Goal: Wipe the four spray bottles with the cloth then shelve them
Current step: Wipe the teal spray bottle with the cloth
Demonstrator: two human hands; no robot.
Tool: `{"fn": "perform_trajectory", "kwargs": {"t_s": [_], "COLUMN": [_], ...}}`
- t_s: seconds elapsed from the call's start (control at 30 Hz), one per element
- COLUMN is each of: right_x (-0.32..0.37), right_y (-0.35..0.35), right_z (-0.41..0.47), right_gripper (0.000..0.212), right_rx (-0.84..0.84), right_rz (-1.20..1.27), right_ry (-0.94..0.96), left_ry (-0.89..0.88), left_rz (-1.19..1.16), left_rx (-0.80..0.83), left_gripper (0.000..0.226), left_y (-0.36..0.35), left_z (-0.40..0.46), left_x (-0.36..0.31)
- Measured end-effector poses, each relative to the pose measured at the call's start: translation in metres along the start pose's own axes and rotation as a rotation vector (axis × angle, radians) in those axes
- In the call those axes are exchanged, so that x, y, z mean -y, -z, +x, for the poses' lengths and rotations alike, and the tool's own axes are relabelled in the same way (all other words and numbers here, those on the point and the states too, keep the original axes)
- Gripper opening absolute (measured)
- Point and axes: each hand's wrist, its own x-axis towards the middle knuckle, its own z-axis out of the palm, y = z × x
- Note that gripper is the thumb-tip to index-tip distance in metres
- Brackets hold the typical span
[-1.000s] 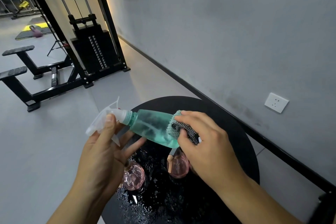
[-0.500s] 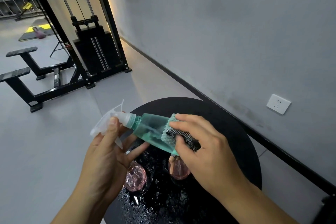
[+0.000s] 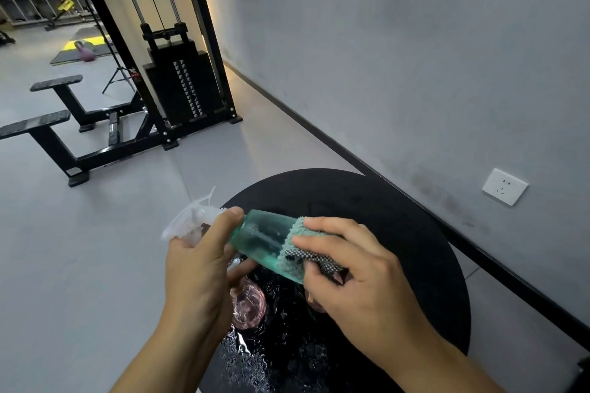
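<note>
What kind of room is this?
Most likely a gym. A cable machine with a weight stack stands by the wall, black padded benches sit on the floor, and a purple kettlebell rests on a mat further back.

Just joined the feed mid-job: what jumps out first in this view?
The green spray bottle is held sideways above the round black table: the left hand grips its neck by the white trigger head, and the right hand presses a teal cloth round its base. Below them a pink bottle stands among water droplets on the tabletop.
</note>
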Motion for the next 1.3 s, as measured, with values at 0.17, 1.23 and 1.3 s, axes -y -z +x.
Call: {"fn": "perform_trajectory", "kwargs": {"t_s": [0.17,1.23,1.3], "right_x": [0.001,-0.008,-0.006], "right_y": [0.001,-0.007,-0.006], "right_z": [0.003,0.002,0.003], "right_gripper": [0.035,0.034,0.033], "right_rx": [-0.037,-0.08,-0.068], "right_rz": [0.088,-0.175,-0.19], "right_ry": [-0.066,0.124,0.162], "left_ry": [0.015,0.074,0.078], "left_rz": [-0.032,-0.08,-0.084], "left_rx": [0.037,0.083,0.082], "left_gripper": [0.053,0.014,0.012], "left_y": [-0.001,-0.025,-0.026], "left_z": [0.001,-0.021,-0.021], "left_x": [0.001,0.005,0.006]}}
